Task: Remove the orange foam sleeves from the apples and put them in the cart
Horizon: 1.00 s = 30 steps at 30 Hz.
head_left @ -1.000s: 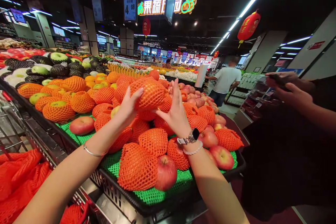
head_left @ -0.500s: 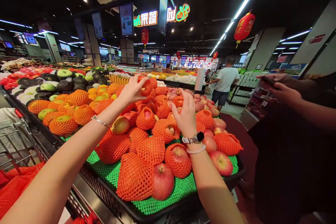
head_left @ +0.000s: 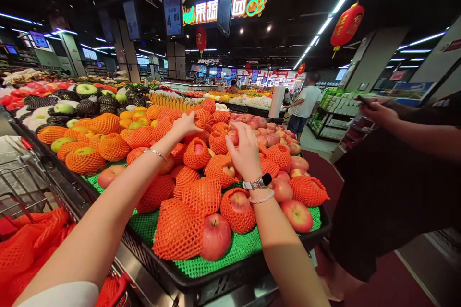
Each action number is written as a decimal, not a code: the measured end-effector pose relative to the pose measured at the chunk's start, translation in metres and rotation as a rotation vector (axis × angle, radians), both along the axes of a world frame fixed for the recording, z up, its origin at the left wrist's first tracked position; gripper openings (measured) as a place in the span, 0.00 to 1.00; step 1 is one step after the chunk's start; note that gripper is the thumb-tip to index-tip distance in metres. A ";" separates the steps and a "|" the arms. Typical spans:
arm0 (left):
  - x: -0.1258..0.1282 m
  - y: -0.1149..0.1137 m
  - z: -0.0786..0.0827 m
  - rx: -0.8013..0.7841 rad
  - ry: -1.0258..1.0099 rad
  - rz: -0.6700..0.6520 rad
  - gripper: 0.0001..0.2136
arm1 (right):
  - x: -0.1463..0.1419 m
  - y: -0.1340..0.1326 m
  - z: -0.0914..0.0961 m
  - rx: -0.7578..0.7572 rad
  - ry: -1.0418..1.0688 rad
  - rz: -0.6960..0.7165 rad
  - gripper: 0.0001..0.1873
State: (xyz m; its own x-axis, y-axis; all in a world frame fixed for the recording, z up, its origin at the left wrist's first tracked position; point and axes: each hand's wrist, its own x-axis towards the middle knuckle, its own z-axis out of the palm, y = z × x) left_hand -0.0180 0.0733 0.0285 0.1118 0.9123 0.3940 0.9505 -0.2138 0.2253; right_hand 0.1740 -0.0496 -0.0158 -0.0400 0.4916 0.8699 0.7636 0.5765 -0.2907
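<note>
My left hand [head_left: 186, 126] reaches over the pile, thumb apart from the fingers, beside the apples in orange foam nets [head_left: 204, 117]. Its fingertips are at the netted fruit, and I see nothing gripped in it. My right hand [head_left: 245, 149], with a watch [head_left: 258, 182] and a beaded bracelet at the wrist, curves over the heap. Its thumb and fingers are apart, with a red apple [head_left: 234, 138] showing between them; whether they touch it I cannot tell. Nearer to me lie a bare red apple [head_left: 215, 237] and a netted apple [head_left: 237, 209].
A black crate [head_left: 187, 282] with green mesh lining [head_left: 248, 241] holds the apples. Netted mangoes [head_left: 84, 159] lie to the left. A shopping cart [head_left: 21, 187] with a red net bag stands at far left. A person in dark clothes [head_left: 389, 187] stands close on the right, holding a phone.
The netted apple in my left hand has been let go among the others, and that hand has lowered. My right hand has shifted slightly left, its fingers more bent. The view has turned slightly down.
</note>
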 end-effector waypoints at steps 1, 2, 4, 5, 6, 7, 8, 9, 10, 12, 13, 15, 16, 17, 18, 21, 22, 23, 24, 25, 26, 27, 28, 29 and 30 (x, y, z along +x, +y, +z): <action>0.003 -0.002 0.001 -0.004 0.025 0.023 0.38 | -0.001 0.000 0.000 -0.011 -0.022 0.008 0.18; 0.005 -0.004 0.003 -0.010 0.053 0.054 0.40 | -0.002 0.000 -0.001 -0.021 -0.044 0.015 0.17; 0.008 -0.008 0.009 0.000 0.130 0.095 0.42 | -0.004 -0.001 -0.002 -0.040 -0.090 0.033 0.15; 0.008 -0.008 0.011 0.017 0.181 0.077 0.42 | -0.005 -0.001 -0.003 -0.049 -0.114 0.047 0.14; 0.007 -0.008 0.013 0.035 0.232 0.036 0.40 | -0.005 -0.001 -0.003 -0.057 -0.136 0.062 0.13; 0.005 -0.007 0.013 0.050 0.273 -0.013 0.37 | -0.006 -0.001 -0.004 -0.064 -0.157 0.080 0.13; 0.003 -0.005 0.012 0.059 0.295 -0.053 0.32 | -0.007 -0.001 -0.005 -0.072 -0.177 0.096 0.13; 0.001 -0.004 0.010 0.055 0.303 -0.061 0.28 | -0.008 -0.002 -0.005 -0.079 -0.193 0.110 0.13; -0.001 -0.002 0.007 0.050 0.295 -0.032 0.24 | -0.008 -0.002 -0.006 -0.084 -0.202 0.118 0.13; -0.002 0.002 0.000 0.061 0.256 0.069 0.23 | -0.009 -0.002 -0.007 -0.092 -0.213 0.128 0.13; -0.001 0.003 -0.004 0.079 0.243 0.102 0.24 | -0.010 -0.001 -0.008 -0.096 -0.219 0.133 0.13; 0.003 0.003 -0.011 0.119 0.241 0.109 0.25 | -0.011 -0.001 -0.009 -0.105 -0.248 0.151 0.13; 0.006 0.002 -0.014 0.132 0.252 0.089 0.24 | -0.012 -0.001 -0.009 -0.110 -0.273 0.163 0.12; 0.009 0.001 -0.016 0.141 0.268 0.064 0.24 | -0.013 -0.001 -0.010 -0.116 -0.305 0.177 0.12; 0.012 0.000 -0.018 0.149 0.283 0.042 0.24 | -0.013 -0.001 -0.010 -0.122 -0.339 0.191 0.12; 0.014 -0.005 -0.017 0.201 0.307 -0.010 0.25 | -0.015 -0.002 -0.011 -0.141 -0.425 0.224 0.12; 0.012 -0.008 -0.015 0.247 0.309 -0.042 0.26 | -0.016 -0.002 -0.011 -0.147 -0.438 0.232 0.13; 0.008 -0.012 -0.012 0.302 0.307 -0.081 0.26 | -0.016 -0.003 -0.012 -0.152 -0.443 0.238 0.13; 0.002 -0.018 -0.009 0.362 0.297 -0.120 0.25 | -0.016 -0.003 -0.012 -0.158 -0.441 0.242 0.13; -0.007 -0.026 -0.006 0.420 0.282 -0.151 0.25 | -0.017 -0.003 -0.013 -0.163 -0.440 0.248 0.13; -0.020 -0.037 -0.003 0.471 0.264 -0.171 0.24 | -0.017 -0.003 -0.013 -0.166 -0.439 0.255 0.13; -0.035 -0.051 -0.001 0.516 0.248 -0.179 0.24 | -0.017 -0.003 -0.014 -0.166 -0.440 0.263 0.13; -0.053 -0.067 -0.001 0.560 0.239 -0.180 0.23 | -0.017 -0.003 -0.014 -0.160 -0.444 0.271 0.14; -0.074 -0.084 -0.003 0.605 0.235 -0.177 0.22 | -0.017 -0.003 -0.015 -0.145 -0.448 0.279 0.14; -0.097 -0.103 -0.008 0.647 0.230 -0.163 0.21 | -0.016 -0.002 -0.016 -0.120 -0.451 0.289 0.14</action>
State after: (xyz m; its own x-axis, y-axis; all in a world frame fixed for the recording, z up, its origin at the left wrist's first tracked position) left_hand -0.1150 -0.0301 0.0203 0.3726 0.4671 0.8019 0.9033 -0.3807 -0.1979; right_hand 0.1575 -0.0521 -0.0320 -0.5441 0.4999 0.6739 0.6432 0.7642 -0.0475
